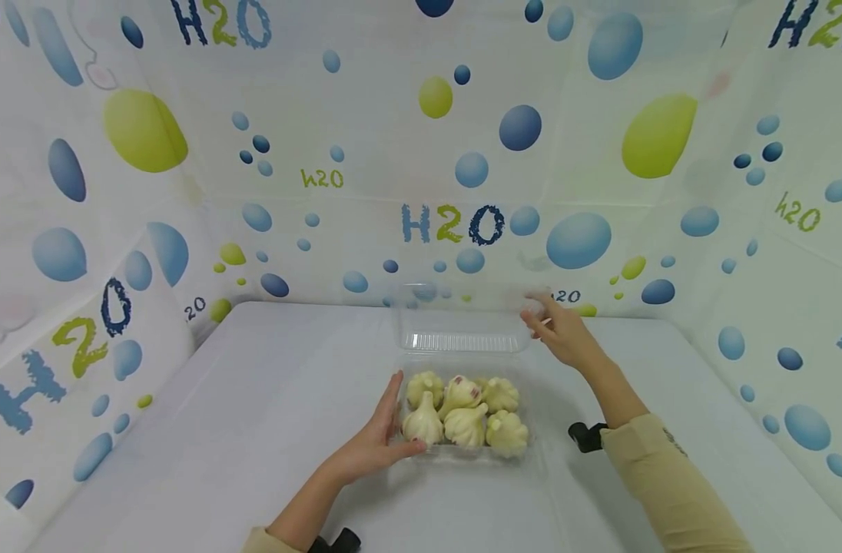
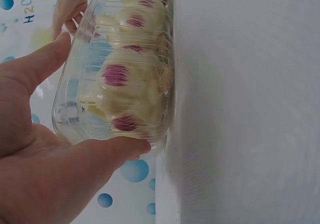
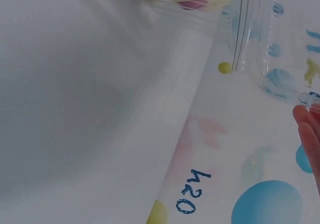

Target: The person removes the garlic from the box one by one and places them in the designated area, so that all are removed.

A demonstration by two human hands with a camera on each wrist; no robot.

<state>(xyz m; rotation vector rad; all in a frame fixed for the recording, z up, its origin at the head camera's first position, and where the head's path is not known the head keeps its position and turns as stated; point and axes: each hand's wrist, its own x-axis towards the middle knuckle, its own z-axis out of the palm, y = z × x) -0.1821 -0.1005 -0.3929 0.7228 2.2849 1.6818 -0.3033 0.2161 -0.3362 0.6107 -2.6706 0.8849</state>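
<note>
A clear plastic clamshell box (image 1: 529, 407) stands on the table in the head view, with several pale garlic bulbs (image 1: 465, 426) in its base. Its transparent lid (image 1: 462, 321) is raised and tilted back behind the base. My left hand (image 1: 371, 449) holds the left end of the base, thumb along the near wall and fingers at the far corner. Purple marks on the bulbs show through the ribbed wall (image 2: 115, 96) in the left wrist view. At the lid's right edge, my right hand (image 1: 565, 332) pinches the plastic; only its fingertips (image 3: 306, 121) show in the right wrist view.
A white cloth covers the table (image 1: 269, 392). Behind it and at both sides hangs a white curtain (image 1: 366, 100) printed with blue and green drops and "H2O". Black wrist mounts (image 1: 588, 437) sit by both sleeves.
</note>
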